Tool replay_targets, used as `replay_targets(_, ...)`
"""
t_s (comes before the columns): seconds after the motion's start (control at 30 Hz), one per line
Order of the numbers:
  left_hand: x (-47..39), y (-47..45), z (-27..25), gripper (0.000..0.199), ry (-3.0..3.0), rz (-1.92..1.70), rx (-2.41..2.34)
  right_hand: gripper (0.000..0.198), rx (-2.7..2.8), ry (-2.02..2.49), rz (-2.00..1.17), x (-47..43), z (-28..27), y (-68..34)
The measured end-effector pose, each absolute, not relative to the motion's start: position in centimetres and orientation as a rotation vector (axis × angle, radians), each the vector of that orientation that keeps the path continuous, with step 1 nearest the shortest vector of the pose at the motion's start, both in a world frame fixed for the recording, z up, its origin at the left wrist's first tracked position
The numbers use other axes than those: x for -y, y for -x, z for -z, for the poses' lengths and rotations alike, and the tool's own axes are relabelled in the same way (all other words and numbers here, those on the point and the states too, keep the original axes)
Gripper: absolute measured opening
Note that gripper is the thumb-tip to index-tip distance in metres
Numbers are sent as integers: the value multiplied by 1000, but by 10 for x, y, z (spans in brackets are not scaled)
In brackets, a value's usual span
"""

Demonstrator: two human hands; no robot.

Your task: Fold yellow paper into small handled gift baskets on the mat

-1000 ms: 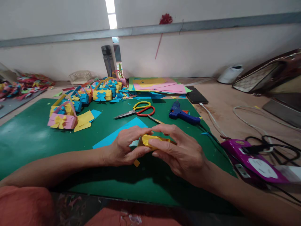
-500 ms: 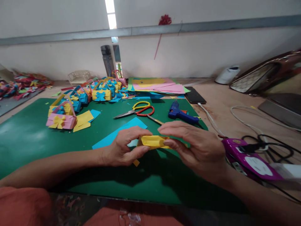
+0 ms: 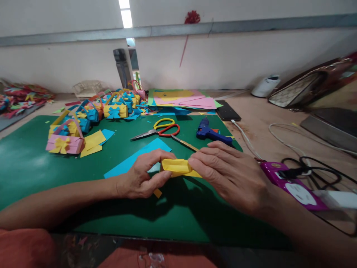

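A small folded piece of yellow paper, shaped like a narrow box, is held up over the green mat in front of me. My left hand pinches its left end between thumb and fingers. At the right end, the fingers of my right hand are pressed together against the paper, and the thumb is hidden behind them. A yellow flap sticks out below the right fingertips. Behind my left hand lies a sheet of blue paper. Scissors with yellow and red handles rest farther back.
Several small paper baskets with bows stand at the left and back. A blue glue gun lies beyond my right hand. Coloured sheets, a phone, and a purple power strip with cables surround the green mat.
My right hand has rolled over: its thumb was in front of the yellow paper and now its fingers cover the right end. The left hand keeps its pinch. The view has shifted slightly.
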State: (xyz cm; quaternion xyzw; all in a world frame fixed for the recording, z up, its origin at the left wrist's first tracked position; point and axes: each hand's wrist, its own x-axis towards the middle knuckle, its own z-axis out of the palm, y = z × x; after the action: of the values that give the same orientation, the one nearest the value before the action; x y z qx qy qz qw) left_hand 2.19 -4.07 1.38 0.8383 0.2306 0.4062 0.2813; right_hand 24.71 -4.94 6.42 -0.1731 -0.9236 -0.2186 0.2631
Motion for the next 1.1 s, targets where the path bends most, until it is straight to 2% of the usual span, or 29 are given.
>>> replay_targets(0.27,43,-28,-10,29,-2330,-1107,-649,24,2443,449,492,50,-60,-245)
replay_targets(0.4,45,-30,-13,22,-2322,-1117,-659,16,2348,534,247,51,-54,-243)
replay_targets(0.47,45,-30,-14,21,-2314,-1127,-668,22,2321,576,104,51,-50,-241)
replay_targets(0.67,42,-34,-9,32,-2252,-1124,-725,21,2195,785,-185,52,-42,-235)
replay_targets(0.87,41,-43,-5,42,-1957,-1131,-846,18,2034,960,-89,54,-39,-229)
replay_targets(1.0,41,-47,-7,28,-1904,-1108,-906,19,2009,1034,-52,55,-39,-227)
replay_targets(1.1,40,-45,-8,29,-2016,-1159,-971,20,2012,1021,-22,54,-45,-226)
